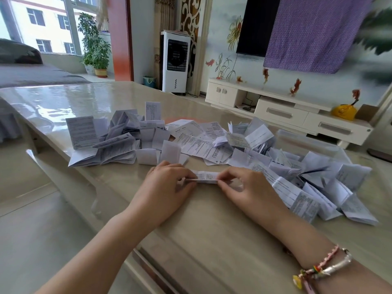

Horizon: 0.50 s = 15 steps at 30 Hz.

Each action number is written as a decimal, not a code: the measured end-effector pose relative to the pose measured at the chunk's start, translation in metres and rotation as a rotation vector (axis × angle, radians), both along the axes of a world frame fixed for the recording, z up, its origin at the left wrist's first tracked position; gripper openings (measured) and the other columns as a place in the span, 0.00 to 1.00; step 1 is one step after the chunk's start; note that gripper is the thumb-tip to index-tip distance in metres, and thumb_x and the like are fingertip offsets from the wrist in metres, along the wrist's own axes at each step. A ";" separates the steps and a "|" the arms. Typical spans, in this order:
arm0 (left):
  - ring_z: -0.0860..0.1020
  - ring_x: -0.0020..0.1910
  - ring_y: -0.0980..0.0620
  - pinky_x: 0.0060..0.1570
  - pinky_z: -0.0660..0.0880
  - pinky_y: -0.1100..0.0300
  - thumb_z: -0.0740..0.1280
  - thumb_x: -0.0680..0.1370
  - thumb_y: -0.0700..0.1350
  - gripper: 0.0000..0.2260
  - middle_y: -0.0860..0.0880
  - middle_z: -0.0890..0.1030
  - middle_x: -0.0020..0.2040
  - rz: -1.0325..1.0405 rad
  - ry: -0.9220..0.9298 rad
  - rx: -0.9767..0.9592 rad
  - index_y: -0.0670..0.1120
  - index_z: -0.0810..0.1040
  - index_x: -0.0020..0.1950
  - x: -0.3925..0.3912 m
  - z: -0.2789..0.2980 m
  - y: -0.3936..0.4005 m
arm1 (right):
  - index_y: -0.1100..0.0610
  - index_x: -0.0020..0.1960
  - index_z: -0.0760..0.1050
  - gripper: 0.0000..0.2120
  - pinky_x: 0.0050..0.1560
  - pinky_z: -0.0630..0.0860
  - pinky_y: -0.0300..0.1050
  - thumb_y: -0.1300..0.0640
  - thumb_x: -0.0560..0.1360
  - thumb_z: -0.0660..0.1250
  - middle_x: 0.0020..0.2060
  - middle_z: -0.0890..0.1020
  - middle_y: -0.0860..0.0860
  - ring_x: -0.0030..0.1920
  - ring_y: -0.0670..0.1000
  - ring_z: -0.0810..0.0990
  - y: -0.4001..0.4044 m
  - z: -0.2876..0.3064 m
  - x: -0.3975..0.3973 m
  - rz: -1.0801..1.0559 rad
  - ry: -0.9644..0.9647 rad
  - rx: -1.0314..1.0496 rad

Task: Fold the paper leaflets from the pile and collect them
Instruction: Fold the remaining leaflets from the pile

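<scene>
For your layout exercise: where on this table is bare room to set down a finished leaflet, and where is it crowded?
Bare: the near table between the forearms, and the far-left corner behind the left pile. Crowded: the right pile and the strip just beyond both hands, which pinch the leaflet.

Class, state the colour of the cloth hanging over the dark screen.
Purple with a fine speckled pattern: the cloth, clearest in the head view.
</scene>
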<state>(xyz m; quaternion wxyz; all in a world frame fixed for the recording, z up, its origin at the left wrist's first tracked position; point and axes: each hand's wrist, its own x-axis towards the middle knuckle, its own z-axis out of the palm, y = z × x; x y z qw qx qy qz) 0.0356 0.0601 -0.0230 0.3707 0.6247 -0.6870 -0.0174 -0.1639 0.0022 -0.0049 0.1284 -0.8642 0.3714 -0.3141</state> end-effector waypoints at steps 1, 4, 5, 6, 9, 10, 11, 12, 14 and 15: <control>0.74 0.45 0.54 0.49 0.72 0.57 0.70 0.75 0.48 0.04 0.60 0.81 0.41 0.013 0.044 -0.007 0.55 0.84 0.48 -0.001 0.001 0.001 | 0.51 0.43 0.81 0.01 0.47 0.73 0.32 0.55 0.74 0.71 0.38 0.83 0.41 0.44 0.40 0.80 0.000 0.000 0.000 -0.014 -0.043 0.042; 0.75 0.40 0.58 0.43 0.71 0.64 0.71 0.74 0.46 0.05 0.59 0.78 0.35 0.046 0.178 -0.004 0.56 0.83 0.46 -0.001 0.004 0.002 | 0.49 0.40 0.81 0.04 0.42 0.72 0.31 0.54 0.73 0.72 0.34 0.82 0.43 0.39 0.40 0.79 -0.002 -0.002 0.003 -0.047 -0.136 0.143; 0.75 0.38 0.59 0.41 0.71 0.64 0.71 0.74 0.46 0.05 0.58 0.78 0.34 0.050 0.203 0.003 0.56 0.83 0.47 -0.001 0.004 0.002 | 0.49 0.39 0.80 0.04 0.39 0.71 0.33 0.53 0.73 0.72 0.33 0.81 0.44 0.36 0.41 0.77 -0.003 -0.002 0.004 -0.061 -0.144 0.163; 0.74 0.38 0.59 0.40 0.70 0.64 0.71 0.74 0.47 0.06 0.57 0.77 0.34 0.054 0.212 0.016 0.57 0.82 0.49 -0.002 0.003 0.002 | 0.49 0.39 0.80 0.04 0.37 0.71 0.35 0.53 0.72 0.72 0.32 0.80 0.46 0.33 0.42 0.76 -0.004 -0.003 0.005 -0.076 -0.137 0.172; 0.70 0.40 0.59 0.43 0.67 0.61 0.71 0.74 0.48 0.14 0.58 0.76 0.39 0.088 0.124 0.069 0.57 0.77 0.59 -0.003 0.000 0.001 | 0.48 0.44 0.79 0.03 0.45 0.71 0.41 0.51 0.73 0.71 0.32 0.76 0.46 0.39 0.46 0.74 -0.007 -0.006 0.006 -0.115 -0.012 0.100; 0.69 0.42 0.57 0.46 0.67 0.60 0.71 0.74 0.48 0.16 0.58 0.74 0.42 0.099 0.078 0.071 0.57 0.76 0.61 -0.003 -0.001 0.001 | 0.48 0.47 0.77 0.04 0.48 0.70 0.43 0.50 0.73 0.70 0.33 0.75 0.45 0.43 0.47 0.73 -0.007 -0.007 0.006 -0.126 0.063 0.054; 0.68 0.44 0.56 0.49 0.68 0.59 0.71 0.74 0.48 0.17 0.58 0.72 0.44 0.100 0.054 0.060 0.57 0.76 0.62 -0.003 -0.002 0.001 | 0.48 0.50 0.76 0.07 0.51 0.68 0.44 0.49 0.74 0.69 0.36 0.74 0.43 0.46 0.47 0.72 -0.008 -0.008 0.007 -0.139 0.139 0.013; 0.68 0.45 0.55 0.52 0.69 0.58 0.71 0.74 0.48 0.16 0.57 0.71 0.46 0.095 0.043 0.049 0.57 0.77 0.61 -0.003 -0.001 0.001 | 0.48 0.53 0.75 0.09 0.51 0.66 0.44 0.48 0.74 0.69 0.39 0.73 0.43 0.49 0.47 0.71 -0.008 -0.009 0.008 -0.153 0.197 -0.017; 0.67 0.48 0.55 0.55 0.69 0.57 0.71 0.74 0.47 0.13 0.57 0.71 0.48 0.071 -0.001 0.034 0.57 0.79 0.58 -0.002 0.000 0.002 | 0.48 0.56 0.74 0.12 0.52 0.63 0.42 0.48 0.74 0.68 0.46 0.73 0.44 0.53 0.47 0.69 -0.009 -0.009 0.008 -0.167 0.236 -0.067; 0.68 0.49 0.55 0.55 0.68 0.58 0.70 0.75 0.46 0.11 0.57 0.72 0.48 0.057 -0.045 0.033 0.57 0.81 0.56 -0.003 0.000 0.002 | 0.49 0.56 0.75 0.12 0.53 0.63 0.42 0.50 0.74 0.69 0.49 0.73 0.45 0.55 0.47 0.69 -0.008 -0.009 0.008 -0.155 0.228 -0.095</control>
